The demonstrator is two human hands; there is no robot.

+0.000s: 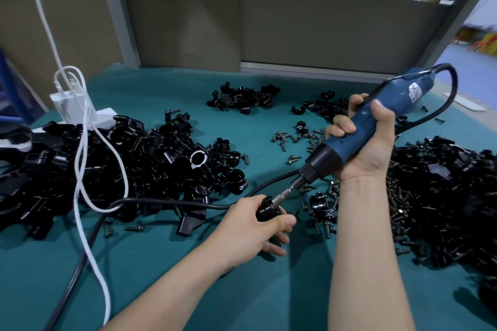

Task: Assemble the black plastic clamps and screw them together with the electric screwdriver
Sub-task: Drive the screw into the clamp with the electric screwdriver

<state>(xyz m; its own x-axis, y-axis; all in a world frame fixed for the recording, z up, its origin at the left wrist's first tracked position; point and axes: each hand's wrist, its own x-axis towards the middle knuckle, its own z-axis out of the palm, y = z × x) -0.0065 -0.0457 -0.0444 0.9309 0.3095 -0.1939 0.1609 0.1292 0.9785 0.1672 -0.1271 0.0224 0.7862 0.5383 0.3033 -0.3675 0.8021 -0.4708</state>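
charger: white charger block (63, 105) at the far-left bench edge; white cable (80, 169) loops down over the parts to the near edge.
left pile: big heap of black clamp parts (134, 164) left of centre, on the teal-covered bench (174, 271).
cord: black power cord (166, 201) runs from the near-left edge along the heap toward centre.
left hand: left hand (252, 228) is curled round a black clamp (265, 211), thumb on its near side, front centre, low over the bench.
back pile: smaller clump of clamp halves (243, 99), far centre.
screws: loose screws (293, 142) scattered right of centre.
bit: driver bit (282, 195) angled down-left, tip meeting the held clamp.
screwdriver: blue electric screwdriver (376, 126), tilted, nose low-left, tail high-right.
right hand: right hand (360, 148) is wrapped fully round the screwdriver body, thumb lying along it.
right pile: dense heap of screws and black parts (443, 196) at the right edge.
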